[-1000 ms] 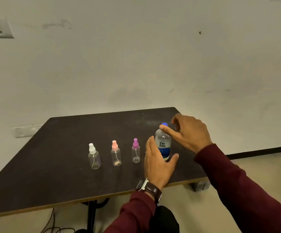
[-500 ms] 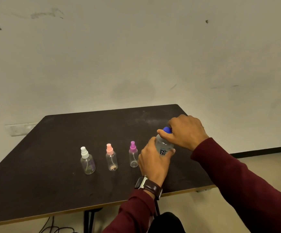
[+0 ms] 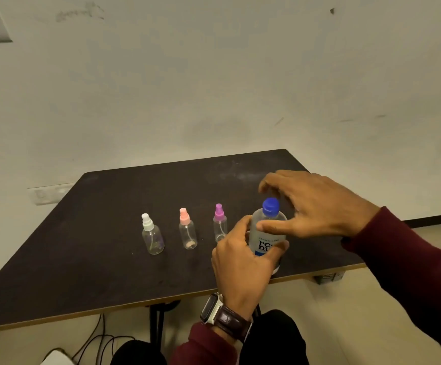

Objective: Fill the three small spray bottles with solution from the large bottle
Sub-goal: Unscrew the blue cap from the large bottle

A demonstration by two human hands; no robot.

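A large clear bottle (image 3: 266, 233) with a blue cap (image 3: 271, 206) stands upright near the table's front right. My left hand (image 3: 243, 262) grips its lower body from the near side. My right hand (image 3: 314, 204) hovers spread around the cap, fingers loosely extended, thumb lying across the bottle's shoulder. To the left stand three small clear spray bottles in a row: a white-topped one (image 3: 152, 237), a pink-topped one (image 3: 187, 234) and a purple-topped one (image 3: 219, 225). All three keep their spray tops on.
The dark table (image 3: 108, 233) has a front edge close to the large bottle. Cables (image 3: 100, 341) lie on the floor under the table. A white wall rises behind, and a small box (image 3: 328, 276) sits on the floor at right.
My right hand has let go of the blue cap and spread open around it. My left hand still holds the bottle's body. The camera tilted a little.
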